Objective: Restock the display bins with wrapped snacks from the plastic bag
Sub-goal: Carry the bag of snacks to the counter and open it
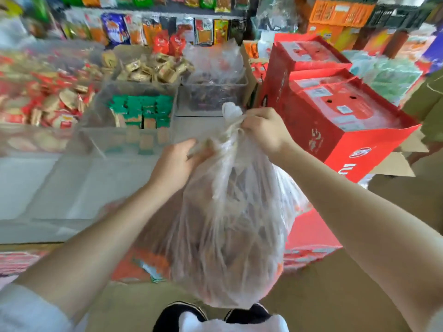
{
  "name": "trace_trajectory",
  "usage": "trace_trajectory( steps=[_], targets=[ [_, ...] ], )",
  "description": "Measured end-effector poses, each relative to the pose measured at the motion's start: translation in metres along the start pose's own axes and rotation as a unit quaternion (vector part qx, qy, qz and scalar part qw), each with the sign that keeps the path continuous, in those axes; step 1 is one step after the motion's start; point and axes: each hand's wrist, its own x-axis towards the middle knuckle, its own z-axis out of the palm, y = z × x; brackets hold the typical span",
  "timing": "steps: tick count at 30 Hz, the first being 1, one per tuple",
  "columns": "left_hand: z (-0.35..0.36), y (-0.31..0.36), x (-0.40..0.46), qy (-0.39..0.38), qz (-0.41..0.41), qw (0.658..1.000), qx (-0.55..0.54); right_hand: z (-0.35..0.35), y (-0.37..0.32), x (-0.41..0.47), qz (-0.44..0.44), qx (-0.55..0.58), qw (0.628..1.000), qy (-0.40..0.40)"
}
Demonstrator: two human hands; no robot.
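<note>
— Where's the knot?
— Pinched in the right hand (263, 130) fingers, atop the plastic bag (230, 224); the left hand (177, 161) grips the neck just below-left.
— And the bag?
— It hangs upright, full, over the floor, with the clear display bins (134, 116) ahead on the white counter (72, 188) and red cartons (335, 111) to the right.

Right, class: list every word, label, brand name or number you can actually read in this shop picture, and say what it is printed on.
None can be read for certain.
Red cartons: white script, an oval logo and large white letters cut off by an arm, all blurred.
White stickers on the cartons: too small.
Hanging snack packets: blurred.
Wrapped snacks in the display bins: too small.
Plastic bag: no print visible.
</note>
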Motion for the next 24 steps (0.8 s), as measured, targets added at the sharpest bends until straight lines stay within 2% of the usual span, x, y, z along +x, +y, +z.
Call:
trace_trajectory(
  steps=[2,5,8,12,15,19,22,24],
  targets=[
    [0.0,0.002,-0.001,0.023,-0.018,0.999,0.016,0.002,0.003,0.013,0.0,0.044,0.999,-0.018],
    [-0.006,0.005,-0.012,0.064,-0.022,0.997,0.028,0.013,0.004,0.024,-0.023,0.081,0.992,-0.099],
    [-0.021,0.006,-0.026,0.077,0.011,0.995,0.065,0.021,-0.003,0.032,-0.073,0.096,0.979,-0.163],
    [-0.007,0.004,-0.025,0.023,0.042,0.996,0.071,0.016,0.003,0.049,-0.059,0.104,0.986,-0.114],
    [0.024,0.002,-0.019,-0.017,0.011,0.998,0.062,0.01,0.012,0.061,-0.022,0.122,0.991,-0.053],
    [0.035,-0.001,-0.003,0.001,0.016,1.0,0.025,0.005,0.01,0.087,0.021,0.143,0.989,-0.038],
    [0.041,-0.014,0.023,0.034,0.031,0.997,0.059,0.0,0.024,0.11,0.018,0.119,0.992,-0.045],
    [0.052,-0.033,0.039,0.028,0.017,0.991,0.128,0.006,0.048,0.122,0.029,0.055,0.996,-0.068]
  ],
)
